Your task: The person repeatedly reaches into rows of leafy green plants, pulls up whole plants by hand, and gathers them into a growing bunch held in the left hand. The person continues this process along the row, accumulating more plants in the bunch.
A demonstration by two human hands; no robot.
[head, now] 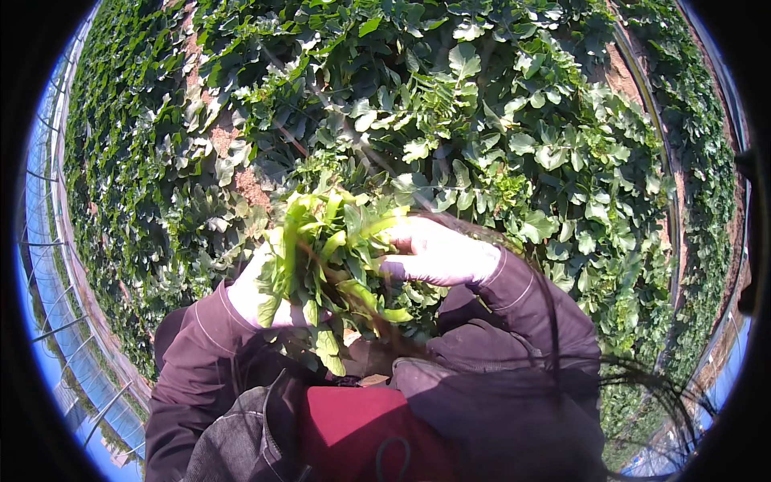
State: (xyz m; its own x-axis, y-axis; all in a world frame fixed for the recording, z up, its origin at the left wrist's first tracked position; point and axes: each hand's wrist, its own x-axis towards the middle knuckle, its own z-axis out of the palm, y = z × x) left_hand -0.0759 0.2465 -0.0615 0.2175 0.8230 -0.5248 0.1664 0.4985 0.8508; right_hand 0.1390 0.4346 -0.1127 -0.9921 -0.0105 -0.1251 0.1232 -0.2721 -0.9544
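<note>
A loose bundle of cut leafy green shoots (325, 241), with thick pale stems, is held in front of my body. My left hand (253, 295) cradles it from the left and below, its fingers partly hidden by leaves. From the right, my right hand (437, 250) has its thumb and fingers on a stem at the bundle's edge. Strong sunlight washes out both hands. Leafy crop plants (464, 138) grow close beyond the bundle.
Strips of bare brown soil (250, 184) run between the plant rows. A dark hose or pipe (653, 120) lies along the right row. Curved greenhouse framing (51, 241) stands at the far left. Strands of hair (662, 391) cross the lower right.
</note>
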